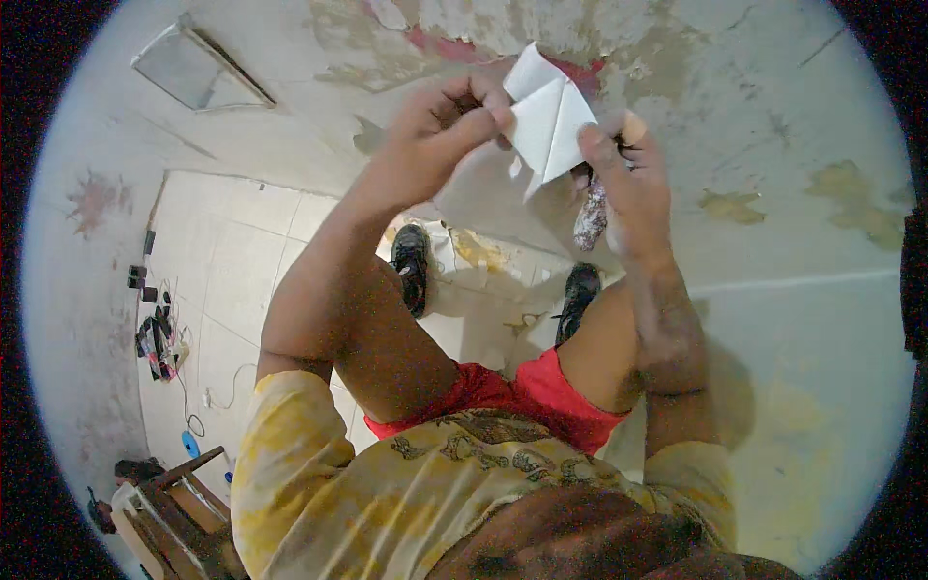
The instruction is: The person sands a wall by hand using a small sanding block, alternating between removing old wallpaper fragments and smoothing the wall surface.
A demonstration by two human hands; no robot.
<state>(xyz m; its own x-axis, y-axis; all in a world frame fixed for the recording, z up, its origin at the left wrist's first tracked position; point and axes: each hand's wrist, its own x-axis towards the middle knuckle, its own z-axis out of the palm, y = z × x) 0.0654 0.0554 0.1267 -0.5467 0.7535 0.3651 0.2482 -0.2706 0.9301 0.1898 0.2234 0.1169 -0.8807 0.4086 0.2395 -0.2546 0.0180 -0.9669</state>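
A folded sheet of white paper (548, 121) is held up in front of the peeling wall, its creases showing and its corners pointed. My left hand (447, 126) pinches its left edge between thumb and fingers. On the opposite side my right hand (630, 179) is closed on the sheet, the thumb pressed on its face. Below the right fingers hangs a long, rounded, speckled grey-and-dark thing (591, 215). Its upper end is hidden by the hand, so its kind and how it is held cannot be made out.
The wall ahead has flaking paint (454, 43). A framed panel (200, 70) is at the upper left. Cables and small dark items (159, 338) lie on the tiled floor (237, 251), with a wooden chair (179, 517) at the lower left. My shoes (410, 269) stand near the wall's foot.
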